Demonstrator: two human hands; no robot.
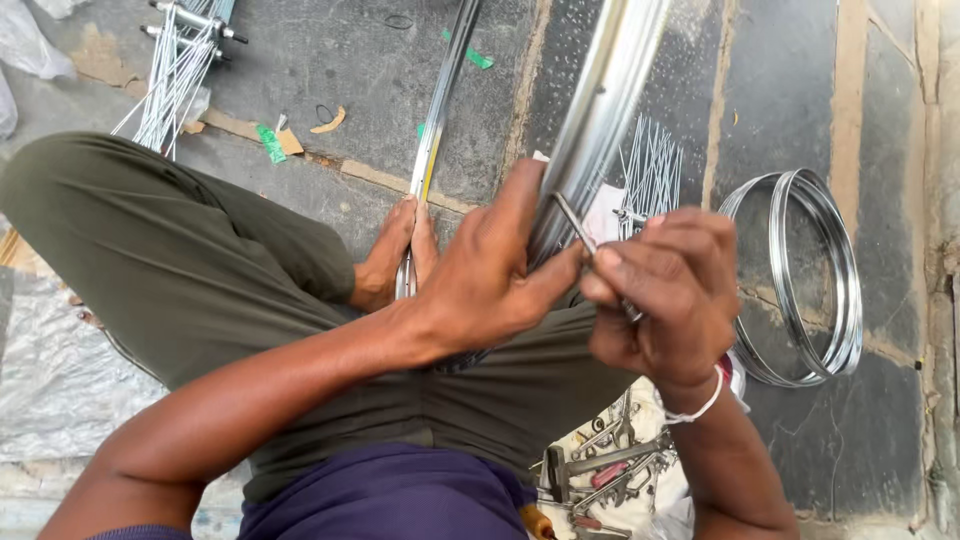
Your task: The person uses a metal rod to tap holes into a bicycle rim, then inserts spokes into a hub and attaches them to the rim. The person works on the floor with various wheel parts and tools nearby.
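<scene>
A shiny steel wheel rim [610,90] runs from the top of the view down to my lap. My left hand [485,275] grips its lower part, thumb pressed against the metal. My right hand [665,290] pinches a thin metal spoke [572,220] against the rim next to my left thumb. A second rim [440,110] stands on the ground with its lower edge held between my bare feet [395,255].
Small steel rims [800,280] lie stacked on the stone floor at right. Loose spokes [650,170] lie behind the held rim, and another bundle of spokes [175,75] at top left. Wrenches and tools [610,470] sit on cloth by my right knee. Plastic sheet [55,370] lies at left.
</scene>
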